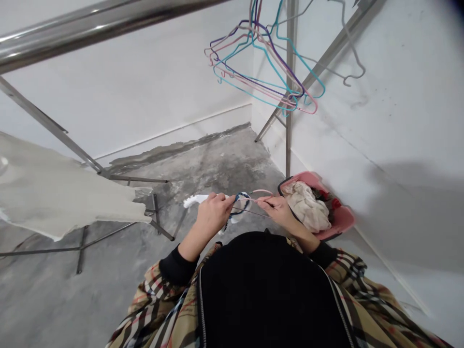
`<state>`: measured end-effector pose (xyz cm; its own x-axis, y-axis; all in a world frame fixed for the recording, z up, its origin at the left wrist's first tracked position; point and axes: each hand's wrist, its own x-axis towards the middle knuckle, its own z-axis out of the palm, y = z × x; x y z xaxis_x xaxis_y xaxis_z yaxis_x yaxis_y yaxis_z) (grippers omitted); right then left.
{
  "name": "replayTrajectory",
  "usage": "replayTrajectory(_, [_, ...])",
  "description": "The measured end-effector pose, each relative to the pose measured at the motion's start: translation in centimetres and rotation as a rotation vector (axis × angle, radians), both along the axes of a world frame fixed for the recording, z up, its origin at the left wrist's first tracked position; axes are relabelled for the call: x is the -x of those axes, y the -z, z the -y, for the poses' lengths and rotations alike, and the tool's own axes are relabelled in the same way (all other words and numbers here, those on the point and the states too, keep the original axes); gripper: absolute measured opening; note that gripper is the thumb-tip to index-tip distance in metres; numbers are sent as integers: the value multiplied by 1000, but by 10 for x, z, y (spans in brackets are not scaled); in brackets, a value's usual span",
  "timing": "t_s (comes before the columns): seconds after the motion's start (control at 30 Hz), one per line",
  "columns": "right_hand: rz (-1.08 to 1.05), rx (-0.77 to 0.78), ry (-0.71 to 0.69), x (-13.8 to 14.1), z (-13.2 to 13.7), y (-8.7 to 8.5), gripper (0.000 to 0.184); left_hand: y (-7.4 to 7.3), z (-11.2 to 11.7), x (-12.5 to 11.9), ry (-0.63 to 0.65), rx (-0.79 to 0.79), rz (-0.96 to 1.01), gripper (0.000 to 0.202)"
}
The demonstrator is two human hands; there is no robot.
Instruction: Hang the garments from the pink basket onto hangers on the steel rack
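My left hand (213, 212) is closed around a small white garment with dark blue trim (197, 199), its white end sticking out to the left of my fist. My right hand (277, 209) pinches a thin pink wire hanger (261, 192) that runs between both hands and into the garment. Both hands are held just in front of my black top, above the grey concrete floor.
A pink laundry basket (340, 217) with a beige cloth (308, 208) sits by the white wall at right. Several coloured wire hangers (261, 72) hang from a metal drying rack (87, 24) overhead. A pale garment (54, 193) hangs at left.
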<state>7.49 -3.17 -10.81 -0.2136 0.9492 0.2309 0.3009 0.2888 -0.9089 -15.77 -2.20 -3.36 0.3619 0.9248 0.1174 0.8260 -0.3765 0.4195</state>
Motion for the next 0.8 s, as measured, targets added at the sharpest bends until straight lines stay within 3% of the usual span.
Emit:
replayTrajectory(0.1, [-19, -34, -7, -4, -3, 1, 31, -8, -1, 4, 97, -78, -215, 26])
replayTrajectory(0.2, [-33, -76, 27, -5, -9, -1, 31, -5, -3, 8, 160, 24, -245, 31])
replayTrajectory(0.27, [-13, -117, 94, -5, -13, -3, 29, -1, -2, 8, 123, 47, -244, 33])
replayTrajectory(0.47, [62, -349, 587, -5, -5, 6, 22, -6, 3, 4, -113, -165, -240, 31])
replayTrajectory(0.53, [69, -291, 548, -4, 2, 17, 14, -10, 5, 4, -147, -223, -202, 31])
replayTrajectory(0.67, [265, -25, 227, 9, 4, 45, 22, -17, 9, -1, -127, -291, -111, 29])
replayTrajectory(0.8, [409, 108, 198, 29, -19, 69, 39, -20, 12, -7, -47, -337, -43, 27])
